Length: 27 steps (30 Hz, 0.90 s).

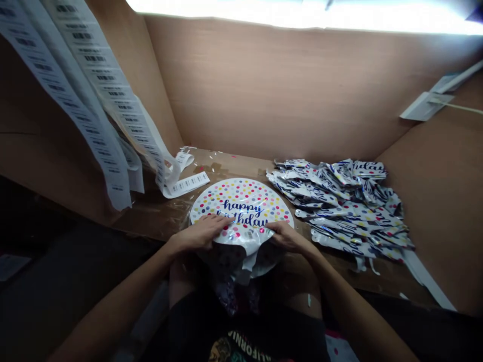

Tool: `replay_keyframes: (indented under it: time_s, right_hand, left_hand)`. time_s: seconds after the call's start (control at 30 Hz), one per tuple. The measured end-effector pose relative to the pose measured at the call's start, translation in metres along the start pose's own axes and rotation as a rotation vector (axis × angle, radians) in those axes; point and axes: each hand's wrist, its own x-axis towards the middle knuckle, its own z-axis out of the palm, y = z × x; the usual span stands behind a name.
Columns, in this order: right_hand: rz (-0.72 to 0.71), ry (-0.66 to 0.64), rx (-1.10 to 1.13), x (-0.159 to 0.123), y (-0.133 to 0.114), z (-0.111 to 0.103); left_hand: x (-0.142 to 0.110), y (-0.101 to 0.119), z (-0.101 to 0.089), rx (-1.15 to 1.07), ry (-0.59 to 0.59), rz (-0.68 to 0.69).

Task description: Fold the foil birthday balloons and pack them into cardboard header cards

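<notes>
Right now the left hand (199,234) and right hand (289,238) press open and flat on the foil birthday balloon (241,203), which lies under both palms on the desk (158,221).

Walls: brown cardboard panels (271,85) seen meeting at angles behind the worktop | Surface: the worktop (226,163) found brown and glossy, set against the rear panel | Fixture: a white bracket (424,106) with cord noted on the right panel | Light: strong white glare (302,10) recorded above the rear panel | Lower left: dark, unresolved
</notes>
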Motion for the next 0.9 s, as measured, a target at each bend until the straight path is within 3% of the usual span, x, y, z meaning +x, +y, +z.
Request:
replay_keyframes:
  time_s: [0.07, 0.13, 0.23, 0.37, 0.5, 0.6, 0.67, 0.77, 0.83, 0.9]
  right_hand:
    - [0.055, -0.044, 0.076, 0.006, 0.007, -0.012]
    - [0.15, 0.023, 0.136, 0.019, 0.014, -0.022]
    - [0.229, 0.09, 0.164, 0.04, 0.022, -0.031]
    - [0.27, 0.014, 0.227, 0.046, 0.026, -0.038]
    - [0.353, -0.019, 0.228, 0.035, 0.037, -0.041]
    - [0.39, 0.124, 0.177, 0.034, 0.051, -0.041]
    - [0.403, 0.204, 0.149, 0.034, 0.059, -0.042]
    - [0.405, 0.205, 0.066, 0.028, 0.065, -0.045]
    - [0.438, 0.209, -0.113, 0.024, 0.067, -0.045]
    - [0.496, 0.258, -0.309, 0.024, 0.068, -0.042]
  left_hand:
    - [-0.007, -0.019, -0.008, -0.034, -0.03, -0.128]
    - [-0.001, -0.039, -0.017, -0.159, -0.037, -0.281]
    - [0.026, -0.068, -0.03, -0.238, 0.063, -0.502]
    - [0.061, -0.091, -0.029, -0.142, 0.196, -0.671]
    - [0.07, -0.096, -0.02, -0.069, 0.289, -0.703]
    - [0.058, -0.096, -0.024, -0.078, 0.293, -0.686]
    - [0.041, -0.098, -0.029, -0.144, 0.236, -0.632]
    - [0.015, -0.103, -0.03, -0.257, 0.13, -0.481]
    - [0.006, -0.104, -0.025, -0.173, 0.201, -0.487]
    - [0.007, -0.101, -0.018, -0.012, 0.348, -0.598]
